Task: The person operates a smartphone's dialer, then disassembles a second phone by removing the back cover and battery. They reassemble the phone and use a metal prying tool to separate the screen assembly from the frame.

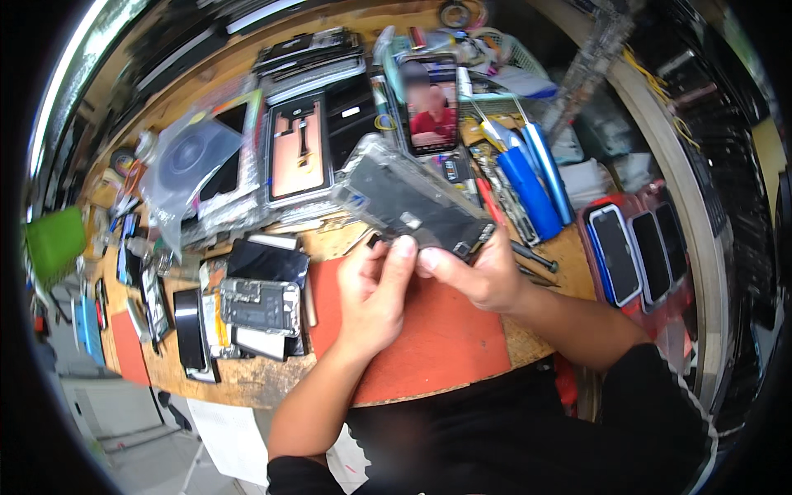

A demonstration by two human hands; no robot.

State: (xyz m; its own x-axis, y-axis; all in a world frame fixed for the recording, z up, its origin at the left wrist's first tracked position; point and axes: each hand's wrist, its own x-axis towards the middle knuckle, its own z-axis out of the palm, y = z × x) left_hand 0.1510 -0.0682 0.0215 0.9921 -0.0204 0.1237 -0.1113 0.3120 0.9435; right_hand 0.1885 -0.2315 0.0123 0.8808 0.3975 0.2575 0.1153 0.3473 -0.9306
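Observation:
Tilted above the orange-red mat (429, 346), a dark phone-sized slab (404, 198) with clear, shiny edges is held in both hands. It looks like a phone or phone part in clear plastic; blur hides the detail. My left hand (375, 289) pinches its near edge, thumb on top. At its right end my right hand (483, 276) has closed around the corner, with the thumb along the near edge. Left of the mat lies an opened phone frame (260, 305) with inner parts showing, on a pile of phone parts.
A propped-up phone (429, 103) with a lit screen stands behind my hands. Boxed phone panels (299, 148) and plastic sleeves (194, 161) are stacked at the back left. Blue cylinders (528, 194) lie on the right, near several phones (615, 252) on a red surface. A green basket (511, 62) sits behind.

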